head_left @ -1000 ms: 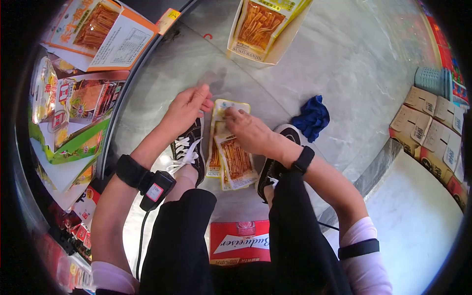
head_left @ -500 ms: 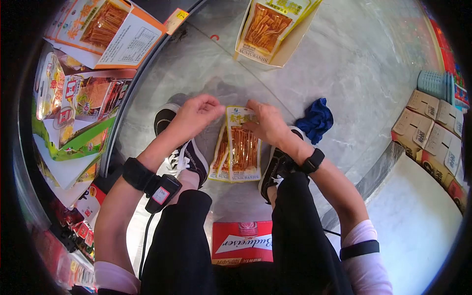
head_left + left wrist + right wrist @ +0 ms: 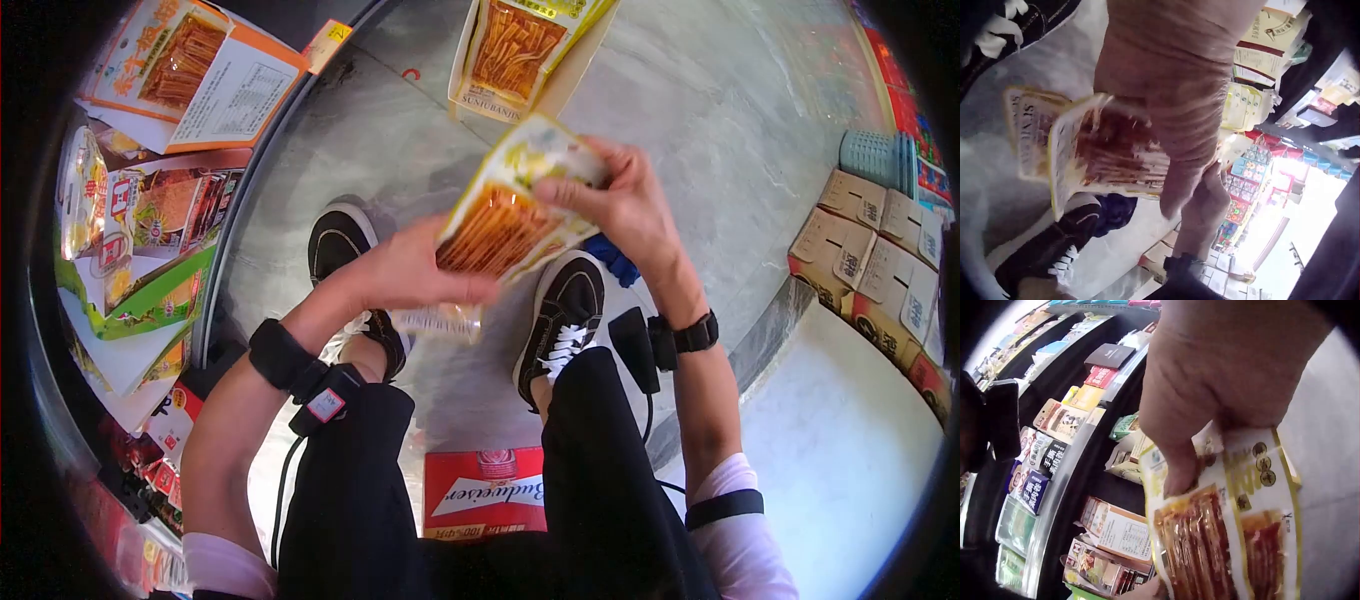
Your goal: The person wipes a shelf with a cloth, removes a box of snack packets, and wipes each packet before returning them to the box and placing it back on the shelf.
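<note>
Raised above the floor between the shoes are yellow-edged snack packets (image 3: 500, 225), tilted in the head view. My right hand (image 3: 630, 205) pinches their upper end, thumb on the front, as the right wrist view also shows with at least two packets (image 3: 1194, 544). My left hand (image 3: 400, 270) grips the lower left side, its thumb across the front. Below it, more packets (image 3: 440, 322) show their printed ends on or near the floor; the left wrist view shows these ends (image 3: 1032, 134) beside the held packet (image 3: 1116, 150).
An open box of similar packets (image 3: 510, 60) stands ahead. Shelves with snack boxes (image 3: 235, 90) run along the left. A blue cloth (image 3: 612, 262) lies behind the right hand. Cartons (image 3: 850, 245) stand at the right, and a red Budweiser box (image 3: 485, 495) is between the legs.
Both hands have taken hold of packets that lay on the floor and lifted them. The right hand has moved up and right, and the packets have turned to a slant.
</note>
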